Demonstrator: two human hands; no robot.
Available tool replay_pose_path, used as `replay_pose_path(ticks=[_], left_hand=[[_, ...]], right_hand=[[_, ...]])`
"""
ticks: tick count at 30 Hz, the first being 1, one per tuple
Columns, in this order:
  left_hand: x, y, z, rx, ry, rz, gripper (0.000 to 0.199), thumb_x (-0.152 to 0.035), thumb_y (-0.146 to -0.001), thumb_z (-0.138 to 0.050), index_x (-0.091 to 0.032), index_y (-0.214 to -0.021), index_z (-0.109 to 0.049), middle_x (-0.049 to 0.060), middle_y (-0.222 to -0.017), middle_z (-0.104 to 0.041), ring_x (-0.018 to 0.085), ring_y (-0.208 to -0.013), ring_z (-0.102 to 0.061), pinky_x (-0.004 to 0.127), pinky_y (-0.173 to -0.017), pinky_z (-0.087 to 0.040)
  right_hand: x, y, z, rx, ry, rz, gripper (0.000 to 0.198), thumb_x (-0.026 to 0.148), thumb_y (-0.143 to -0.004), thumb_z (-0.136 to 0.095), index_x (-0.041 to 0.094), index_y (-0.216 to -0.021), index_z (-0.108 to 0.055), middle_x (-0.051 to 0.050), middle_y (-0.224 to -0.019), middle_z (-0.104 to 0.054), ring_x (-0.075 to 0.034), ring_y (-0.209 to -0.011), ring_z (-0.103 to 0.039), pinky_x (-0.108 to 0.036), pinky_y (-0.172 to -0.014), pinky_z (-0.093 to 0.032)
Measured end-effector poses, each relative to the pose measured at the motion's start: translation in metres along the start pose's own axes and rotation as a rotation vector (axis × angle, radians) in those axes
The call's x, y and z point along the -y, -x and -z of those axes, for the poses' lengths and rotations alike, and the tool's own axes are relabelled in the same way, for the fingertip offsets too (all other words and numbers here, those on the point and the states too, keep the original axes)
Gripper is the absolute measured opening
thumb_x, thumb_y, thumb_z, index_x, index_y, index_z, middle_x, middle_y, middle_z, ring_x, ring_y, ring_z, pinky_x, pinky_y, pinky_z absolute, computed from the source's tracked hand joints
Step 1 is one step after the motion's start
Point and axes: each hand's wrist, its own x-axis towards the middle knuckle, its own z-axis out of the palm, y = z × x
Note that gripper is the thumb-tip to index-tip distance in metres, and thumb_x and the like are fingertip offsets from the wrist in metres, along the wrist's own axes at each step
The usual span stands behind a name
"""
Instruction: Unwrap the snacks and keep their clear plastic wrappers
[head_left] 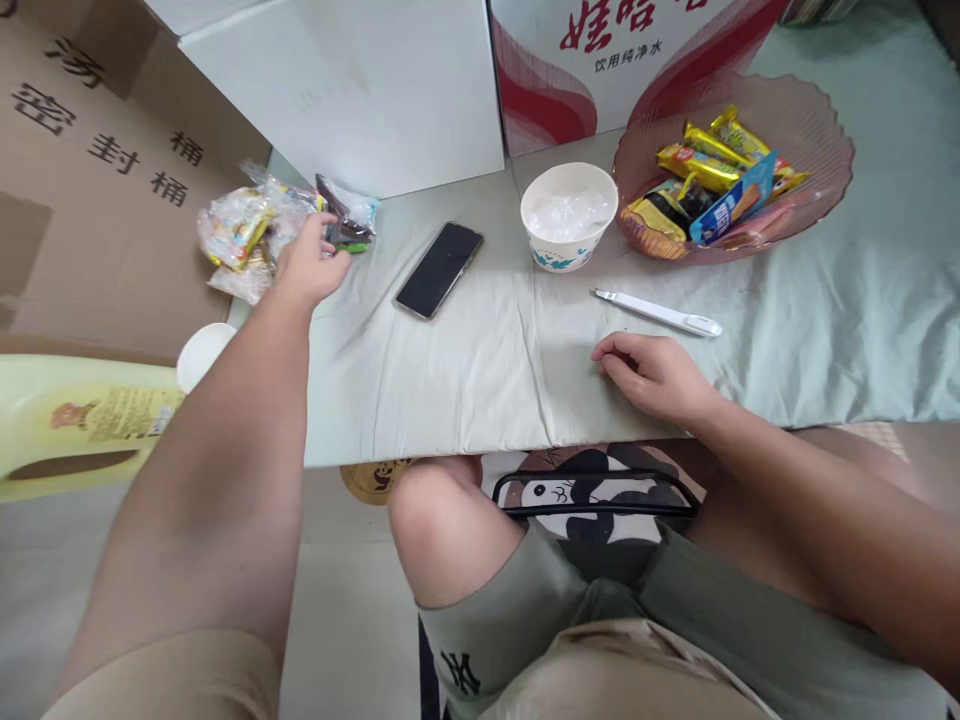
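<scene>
Head view: wrapped snack packets (234,228) piled at 10 o'clock, overlapped by left hand (315,262); hand half-curled, grip cannot be told. Right hand (652,378) loosely half-open, apparently empty, rested at 3 o'clock; could be nicked by utility knife (664,314) at its 12 o'clock, if slid forward. Packets could be scattered by careless pull.

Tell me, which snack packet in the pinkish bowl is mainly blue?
The slanting packet near the front of the bowl, before several yellow packets; it alone has a mainly blue wrapper.
</scene>
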Motion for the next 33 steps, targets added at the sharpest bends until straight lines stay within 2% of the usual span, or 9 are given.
replay_pose_path(ticks=[2, 4, 9, 15, 18, 21, 24, 28, 33], left_hand=[[-0.012, -0.008, -0.013, 0.038, 0.035, -0.019, 0.077, -0.02, -0.067, -0.081, -0.029, -0.139, -0.054, -0.004, -0.082, -0.057, 0.019, -0.082, -0.05, 0.035, -0.092, -0.037], [-0.021, -0.018, -0.023, 0.064, 0.079, -0.009, 0.077, -0.021, -0.061, -0.086, -0.026, -0.133, -0.058, -0.004, -0.077, -0.058, 0.021, -0.09, -0.051, 0.034, -0.093, -0.033], [-0.024, -0.027, -0.033, 0.028, 0.25, 0.035, 0.04, -0.021, -0.065, -0.085, -0.015, -0.1, -0.066, -0.005, -0.063, -0.048, 0.017, -0.107, -0.053, 0.034, -0.084, -0.021], [-0.024, -0.003, -0.021, -0.121, 0.547, 0.016, 0.054, -0.047, -0.067, -0.087, -0.019, -0.105, -0.06, -0.008, -0.067, -0.054, 0.012, -0.091, -0.056, 0.031, -0.076, -0.026], [-0.038, 0.028, -0.014, -0.112, 0.636, -0.016, 0.045, -0.046, -0.082, -0.075, -0.019, -0.112, -0.057, -0.003, -0.083, -0.062, 0.012, -0.097, -0.059, 0.032, -0.073, -0.024], [-0.062, 0.079, -0.023, -0.159, 0.774, -0.159, 0.05, -0.053, -0.077, -0.076, -0.024, -0.112, -0.057, 0.001, -0.101, -0.067, 0.017, -0.092, -0.06, 0.031, -0.07, -0.035], [-0.094, 0.14, -0.053, -0.148, 0.814, -0.492, 0.05, -0.06, -0.084, -0.063, -0.025, -0.12, -0.058, 0.007, -0.113, -0.066, 0.02, -0.094, -0.063, 0.033, -0.072, -0.046], [-0.144, 0.209, -0.1, -0.025, 0.617, -0.838, 0.035, -0.04, -0.094, -0.051, -0.024, -0.124, -0.061, 0.007, -0.114, -0.066, 0.02, -0.099, -0.064, 0.033, -0.081, -0.053], [-0.173, 0.239, -0.134, 0.098, 0.551, -0.992, 0.033, -0.033, -0.093, -0.054, -0.025, -0.124, -0.062, 0.01, -0.124, -0.061, 0.023, -0.107, -0.064, 0.039, -0.095, -0.054]], right_hand=[[0.0, -0.001, 0.0, -0.004, -0.005, 0.004, 0.019, 0.026, -0.086, -0.049, 0.021, -0.088, -0.068, -0.003, -0.07, -0.067, -0.018, -0.059, -0.054, -0.031, -0.062, -0.038], [0.0, -0.001, 0.001, -0.001, -0.023, 0.001, 0.02, 0.025, -0.086, -0.048, 0.02, -0.088, -0.068, -0.005, -0.075, -0.069, -0.018, -0.063, -0.056, -0.031, -0.064, -0.039], [0.003, -0.004, 0.003, 0.017, -0.034, -0.006, 0.022, 0.025, -0.085, -0.047, 0.02, -0.089, -0.068, -0.004, -0.071, -0.065, -0.018, -0.062, -0.054, -0.031, -0.064, -0.036], [0.007, -0.005, 0.003, 0.04, -0.074, 0.059, 0.022, 0.023, -0.084, -0.046, 0.019, -0.088, -0.068, -0.003, -0.066, -0.061, -0.016, -0.058, -0.05, -0.031, -0.062, -0.035], [0.007, -0.001, 0.004, 0.032, -0.127, 0.075, 0.02, 0.023, -0.084, -0.047, 0.019, -0.086, -0.066, -0.001, -0.063, -0.058, -0.015, -0.058, -0.049, -0.031, -0.062, -0.036], [0.006, 0.003, 0.002, 0.007, -0.244, 0.035, 0.016, 0.028, -0.085, -0.051, 0.02, -0.088, -0.065, 0.0, -0.062, -0.057, -0.016, -0.059, -0.051, -0.031, -0.063, -0.04], [0.004, 0.003, -0.001, -0.021, -0.589, -0.09, 0.027, 0.045, -0.087, -0.057, 0.022, -0.1, -0.062, -0.004, -0.084, -0.068, -0.019, -0.072, -0.063, -0.033, -0.067, -0.048], [-0.001, -0.002, 0.002, -0.1, -1.072, -0.157, 0.053, 0.072, -0.082, -0.056, 0.028, -0.111, -0.058, -0.006, -0.115, -0.069, -0.025, -0.102, -0.068, -0.039, -0.079, -0.057], [-0.005, -0.007, 0.008, -0.241, -0.999, -0.158, 0.05, 0.065, -0.077, -0.071, 0.026, -0.105, -0.058, -0.003, -0.096, -0.067, -0.023, -0.089, -0.065, -0.037, -0.076, -0.055]])
